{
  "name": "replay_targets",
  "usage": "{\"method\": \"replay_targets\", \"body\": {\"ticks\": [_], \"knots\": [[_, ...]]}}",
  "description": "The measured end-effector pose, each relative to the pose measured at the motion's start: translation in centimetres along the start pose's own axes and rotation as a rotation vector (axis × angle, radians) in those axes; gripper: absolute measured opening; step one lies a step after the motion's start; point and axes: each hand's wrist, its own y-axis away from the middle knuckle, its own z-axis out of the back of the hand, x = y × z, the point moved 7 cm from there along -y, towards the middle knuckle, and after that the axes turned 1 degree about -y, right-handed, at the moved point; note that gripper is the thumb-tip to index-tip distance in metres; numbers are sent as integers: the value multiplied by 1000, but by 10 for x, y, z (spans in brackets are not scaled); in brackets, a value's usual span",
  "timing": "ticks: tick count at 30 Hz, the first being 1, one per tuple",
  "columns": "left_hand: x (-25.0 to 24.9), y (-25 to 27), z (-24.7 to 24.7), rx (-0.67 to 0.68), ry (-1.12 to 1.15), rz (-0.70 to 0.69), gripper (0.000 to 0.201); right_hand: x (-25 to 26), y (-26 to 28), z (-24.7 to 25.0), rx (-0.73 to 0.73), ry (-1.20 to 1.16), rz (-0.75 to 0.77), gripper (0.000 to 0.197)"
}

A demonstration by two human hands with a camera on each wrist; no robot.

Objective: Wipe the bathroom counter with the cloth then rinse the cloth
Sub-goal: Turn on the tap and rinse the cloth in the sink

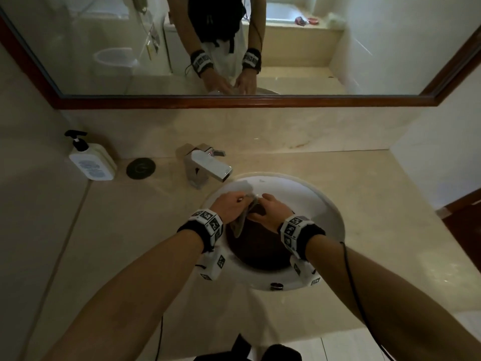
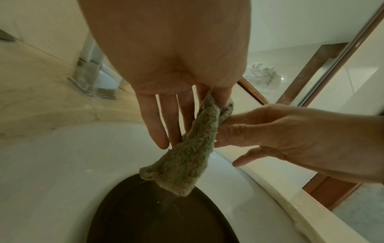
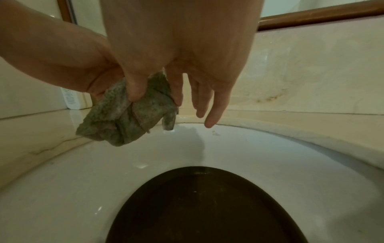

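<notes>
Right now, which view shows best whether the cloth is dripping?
The left wrist view: the cloth hangs lengthwise and thin streaks fall from its lowest corner. The right wrist view shows it bunched, no drips visible; the head view shows only a sliver.

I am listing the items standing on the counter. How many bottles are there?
1: a white pump bottle at the counter's far left, by the wall. Others may be out of view.

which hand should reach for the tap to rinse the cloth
Probably the left. The tap stands at the basin's back left, on the left hand's side. The right hand also pinches the cloth, so it could hold it alone.
</notes>
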Motion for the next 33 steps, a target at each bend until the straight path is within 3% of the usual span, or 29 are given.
{"method": "replay_targets", "body": {"ticks": [7,12,22,33], "knots": [[-28,-11,-20,36,82,33,46,-36,7,13,-45,31,-41,52],[-44,-14,-30,29,215,87,39,-50,8,18,-75,-9,-44,51],[-38,-23,-51,43,318,188,31,-72,4,13,-42,-101,-2,32],[-19,-38,-63,38,289,258,29,-106,-7,21,13,-226,-160,25]]}}
